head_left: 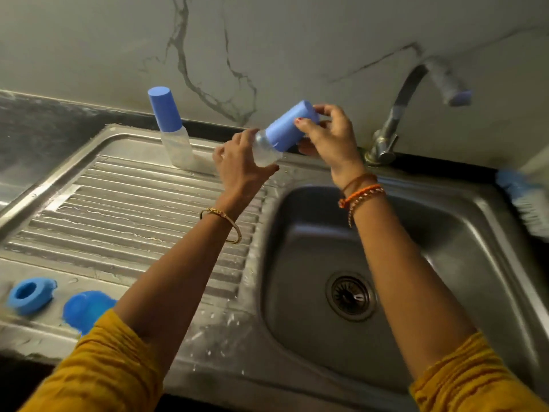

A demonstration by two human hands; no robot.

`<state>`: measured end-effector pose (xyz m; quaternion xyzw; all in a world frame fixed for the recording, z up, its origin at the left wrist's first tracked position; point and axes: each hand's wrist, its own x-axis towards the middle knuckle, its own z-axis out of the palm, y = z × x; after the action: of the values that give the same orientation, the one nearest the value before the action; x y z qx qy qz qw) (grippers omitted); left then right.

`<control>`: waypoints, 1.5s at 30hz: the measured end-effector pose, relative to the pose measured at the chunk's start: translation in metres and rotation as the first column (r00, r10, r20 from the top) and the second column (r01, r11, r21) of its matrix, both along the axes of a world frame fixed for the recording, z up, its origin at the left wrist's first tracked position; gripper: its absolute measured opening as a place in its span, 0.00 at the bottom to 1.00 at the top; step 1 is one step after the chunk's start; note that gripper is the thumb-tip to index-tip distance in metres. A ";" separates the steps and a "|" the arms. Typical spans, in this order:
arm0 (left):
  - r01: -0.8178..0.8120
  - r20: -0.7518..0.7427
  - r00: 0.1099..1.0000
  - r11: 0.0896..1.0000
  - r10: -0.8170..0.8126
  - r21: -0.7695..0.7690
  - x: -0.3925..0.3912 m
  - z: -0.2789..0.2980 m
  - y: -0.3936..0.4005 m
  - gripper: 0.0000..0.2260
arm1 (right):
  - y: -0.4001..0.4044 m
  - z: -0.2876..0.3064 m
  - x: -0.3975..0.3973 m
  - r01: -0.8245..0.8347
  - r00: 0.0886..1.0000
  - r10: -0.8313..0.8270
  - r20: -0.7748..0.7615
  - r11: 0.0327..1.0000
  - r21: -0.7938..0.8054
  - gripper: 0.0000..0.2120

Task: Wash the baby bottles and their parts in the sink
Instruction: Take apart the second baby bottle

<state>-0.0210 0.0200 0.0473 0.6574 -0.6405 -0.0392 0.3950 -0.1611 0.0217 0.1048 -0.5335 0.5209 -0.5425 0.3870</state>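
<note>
Baby bottle (269, 147), tilted: left hand (237, 165) grips its clear body, right hand (329, 135) grips its blue cap (289, 124), above the sink (297, 179) rim. Second bottle (173, 129) upright, left of the hands. Two blue parts (29, 295) near the left sleeve.

Dim kitchen light, soft edges

The scene is dim and warm-toned, with no strong shadows. Faint glare lies on the ribbed draining board (142, 203) and on the sink (463, 209) rim. The basin falls darker toward its far wall. Wide-angle distortion bends the counter edge and tilts the standing bottle (172, 129). The tap (416, 108), the brush (523, 197) at right and the blue ring (29, 295) at lower left are smeared by blur.
</note>
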 end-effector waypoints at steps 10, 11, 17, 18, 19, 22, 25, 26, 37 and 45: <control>0.464 0.561 0.763 0.876 -0.320 -0.130 -0.104 -0.022 0.086 0.23 | 0.100 -0.060 -0.153 -0.185 0.762 0.403 -0.506 0.886 0.426 0.25; 0.506 0.594 0.736 0.847 -0.325 -0.163 -0.115 -0.029 0.095 0.22 | 0.109 -0.069 -0.157 -0.175 0.699 0.458 -0.549 0.854 0.490 0.25; 0.508 0.525 0.738 0.861 -0.425 -0.017 -0.156 -0.068 0.122 0.17 | 0.145 -0.123 -0.170 -0.025 0.752 0.398 -0.526 0.814 0.580 0.11; 0.504 0.476 0.742 0.861 -0.472 0.068 -0.157 -0.073 0.122 0.17 | 0.148 -0.129 -0.172 -0.029 0.753 0.381 -0.537 0.834 0.551 0.09; 0.489 0.462 0.730 0.857 -0.503 0.160 -0.159 -0.080 0.120 0.18 | 0.152 -0.134 -0.175 -0.039 0.749 0.369 -0.550 0.854 0.519 0.09; 0.429 0.325 0.788 0.845 -0.523 0.318 -0.165 -0.102 0.118 0.17 | 0.156 -0.144 -0.185 -0.003 0.681 0.274 -0.679 0.928 0.372 0.10; 0.374 0.090 0.896 0.847 -0.436 0.378 -0.166 -0.115 0.120 0.19 | 0.151 -0.146 -0.186 0.055 0.504 0.163 -0.848 0.974 0.220 0.13; 0.362 0.099 0.900 0.853 -0.425 0.376 -0.166 -0.118 0.120 0.21 | 0.150 -0.149 -0.186 0.054 0.478 0.161 -0.863 0.976 0.212 0.13; 0.387 -0.547 0.833 0.799 -0.088 0.460 -0.153 -0.124 0.103 0.24 | 0.135 -0.161 -0.204 0.112 0.994 -0.107 -0.032 0.938 0.329 0.15; 0.367 -0.545 0.833 0.833 -0.095 0.414 -0.159 -0.126 0.111 0.27 | 0.123 -0.190 -0.208 0.216 0.912 -0.016 -0.411 0.869 0.446 0.24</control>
<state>-0.1796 0.1307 -0.0786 0.6180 -0.5594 -0.4236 0.3546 -0.3690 0.1451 -0.0854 -0.4854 0.7379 -0.2998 0.3606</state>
